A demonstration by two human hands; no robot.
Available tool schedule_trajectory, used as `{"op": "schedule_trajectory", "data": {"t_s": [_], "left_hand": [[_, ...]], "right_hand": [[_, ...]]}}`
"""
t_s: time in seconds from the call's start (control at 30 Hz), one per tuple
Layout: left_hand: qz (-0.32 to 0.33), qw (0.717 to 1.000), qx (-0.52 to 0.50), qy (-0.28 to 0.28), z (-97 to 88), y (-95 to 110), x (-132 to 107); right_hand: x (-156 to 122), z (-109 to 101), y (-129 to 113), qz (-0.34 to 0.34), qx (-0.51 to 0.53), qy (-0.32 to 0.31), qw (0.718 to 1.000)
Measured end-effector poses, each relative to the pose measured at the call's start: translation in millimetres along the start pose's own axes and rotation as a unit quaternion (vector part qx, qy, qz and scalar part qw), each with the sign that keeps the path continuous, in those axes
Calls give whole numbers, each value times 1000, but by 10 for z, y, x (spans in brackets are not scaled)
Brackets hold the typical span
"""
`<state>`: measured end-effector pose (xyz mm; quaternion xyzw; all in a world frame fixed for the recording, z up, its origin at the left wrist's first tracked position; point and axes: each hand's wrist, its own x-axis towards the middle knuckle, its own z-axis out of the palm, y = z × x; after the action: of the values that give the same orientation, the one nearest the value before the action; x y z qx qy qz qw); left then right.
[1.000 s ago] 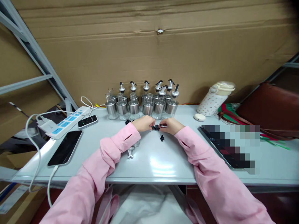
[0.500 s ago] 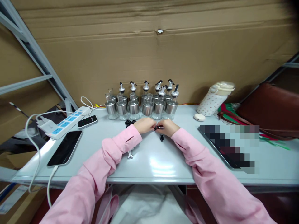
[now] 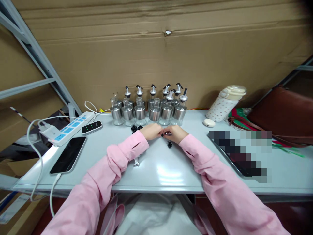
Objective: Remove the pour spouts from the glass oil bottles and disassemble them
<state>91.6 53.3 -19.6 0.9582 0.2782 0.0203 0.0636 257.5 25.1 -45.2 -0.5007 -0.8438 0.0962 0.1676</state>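
Note:
My left hand (image 3: 152, 131) and my right hand (image 3: 175, 133) meet at the middle of the grey table (image 3: 168, 169), fingers pinched together on a small black and silver spout part (image 3: 163, 134) held between them. Both arms wear pink sleeves. A small black stopper (image 3: 169, 144) lies on the table just below my right hand. Two black rings (image 3: 136, 128) lie to the left of my left hand. Behind the hands stand several glass and steel oil bottles (image 3: 149, 109), some with spout tops. A loose silver spout (image 3: 136, 162) lies by my left sleeve.
At the left are a white power strip (image 3: 70, 127), a black phone (image 3: 68, 154) on a cable and a small black device (image 3: 92, 127). A dotted flask (image 3: 225, 102), a white puck (image 3: 209, 123), a blurred tray (image 3: 242, 153) and a brown bag (image 3: 281, 114) are at the right. Cardboard walls the back.
My two hands have drawn closer together over the small part; the right hand shifted slightly left. The cluster of black pieces seen between the hands a second ago is now covered.

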Motion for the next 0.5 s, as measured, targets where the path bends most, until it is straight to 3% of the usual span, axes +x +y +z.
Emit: {"op": "schedule_trajectory", "data": {"t_s": [0.5], "left_hand": [[-19, 1000, 10, -12, -36, -43, 5]], "right_hand": [[-2, -47, 61, 4, -18, -3, 1000]]}}
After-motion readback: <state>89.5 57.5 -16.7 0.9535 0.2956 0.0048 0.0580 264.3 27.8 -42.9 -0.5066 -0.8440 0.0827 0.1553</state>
